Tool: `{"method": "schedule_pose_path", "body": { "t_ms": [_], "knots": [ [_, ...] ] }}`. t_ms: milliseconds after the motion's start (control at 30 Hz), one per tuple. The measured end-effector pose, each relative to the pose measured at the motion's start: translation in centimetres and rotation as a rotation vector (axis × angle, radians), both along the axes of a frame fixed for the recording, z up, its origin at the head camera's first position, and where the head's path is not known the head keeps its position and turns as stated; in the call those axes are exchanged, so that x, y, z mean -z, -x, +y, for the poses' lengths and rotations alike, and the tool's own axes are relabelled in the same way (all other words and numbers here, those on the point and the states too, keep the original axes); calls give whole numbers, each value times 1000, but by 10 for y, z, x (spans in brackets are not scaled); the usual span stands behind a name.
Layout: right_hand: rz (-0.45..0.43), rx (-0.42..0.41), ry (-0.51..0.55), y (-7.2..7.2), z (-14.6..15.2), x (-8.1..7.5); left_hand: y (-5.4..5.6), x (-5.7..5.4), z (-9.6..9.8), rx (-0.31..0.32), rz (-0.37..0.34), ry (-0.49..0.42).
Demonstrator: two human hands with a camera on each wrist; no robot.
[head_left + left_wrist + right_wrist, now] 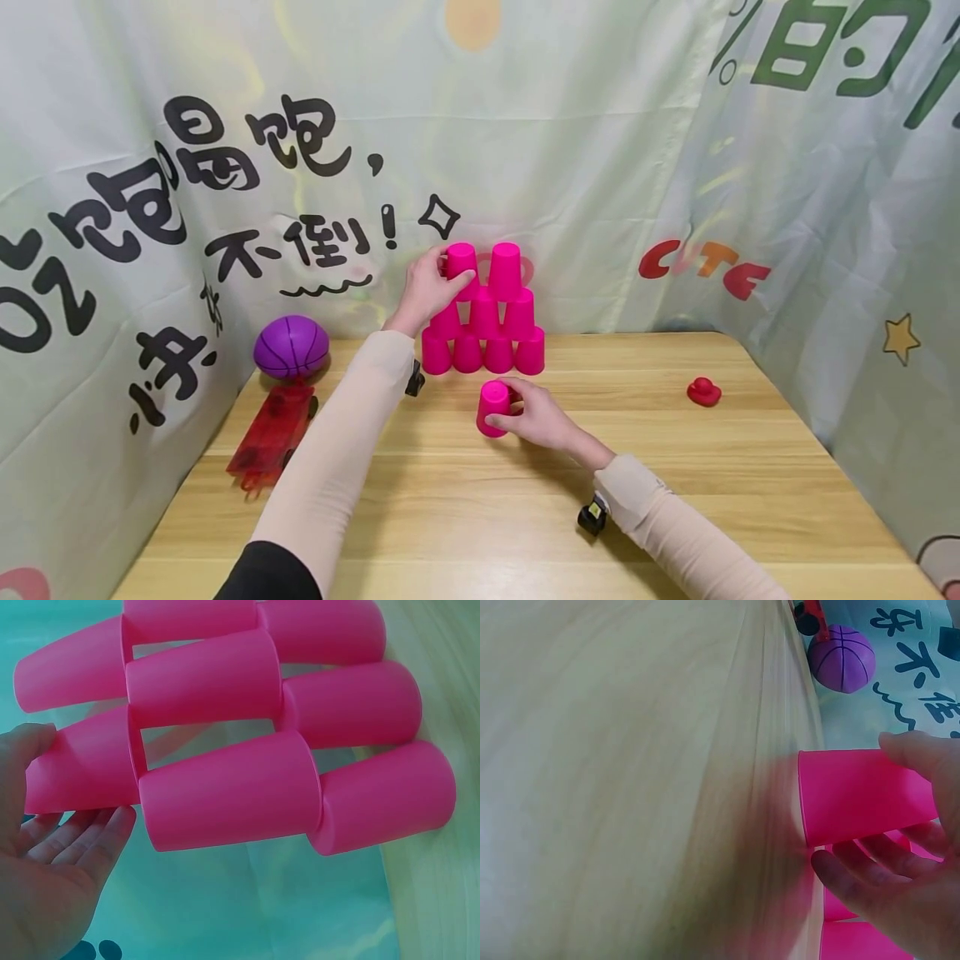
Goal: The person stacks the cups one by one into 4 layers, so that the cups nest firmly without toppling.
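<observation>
Pink cups, all upside down, form a stepped wall (pixel 483 318) at the back of the table: several in the bottom row, three above, two on top. My left hand (pixel 431 290) holds the upper left cup (pixel 460 260), thumb on one side and fingers on the other. In the left wrist view that cup (pixel 86 765) has its rim against the row beneath. In front of the wall, my right hand (pixel 542 418) grips a single pink cup (pixel 493 400) from its right side. The right wrist view has this cup (pixel 862 795) with its rim close over the wood.
A purple ball (pixel 292 347) with basketball lines sits at the back left, behind a translucent red toy cart (pixel 272 429). A small red rubber duck (pixel 704 392) stands on the right of the wooden table (pixel 480 525). Printed cloth (pixel 585 167) hangs behind the wall of cups.
</observation>
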State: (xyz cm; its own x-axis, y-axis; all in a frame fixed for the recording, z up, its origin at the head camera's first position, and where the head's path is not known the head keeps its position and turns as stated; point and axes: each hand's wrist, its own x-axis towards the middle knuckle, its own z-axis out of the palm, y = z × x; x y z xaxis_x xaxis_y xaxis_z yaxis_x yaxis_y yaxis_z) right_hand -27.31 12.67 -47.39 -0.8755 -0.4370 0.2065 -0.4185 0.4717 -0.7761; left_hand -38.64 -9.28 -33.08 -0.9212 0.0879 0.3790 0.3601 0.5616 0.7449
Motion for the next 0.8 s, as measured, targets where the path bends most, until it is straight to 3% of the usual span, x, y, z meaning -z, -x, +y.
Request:
{"method": "schedule_pose_path", "body": {
  "t_ms": [267,500,633,800],
  "knots": [
    [-1,7,-2,-1,-1,-1,-3,-1,0,-4,-24,-9],
    [-4,13,5,-2,-1,-1,-2,1,-10,58,-33,4],
    [-13,21,5,-2,0,-4,-2,7,-21,80,-43,8],
    [-34,54,15,-1,3,-14,-5,20,-38,90,-122,-40]
  ]
}}
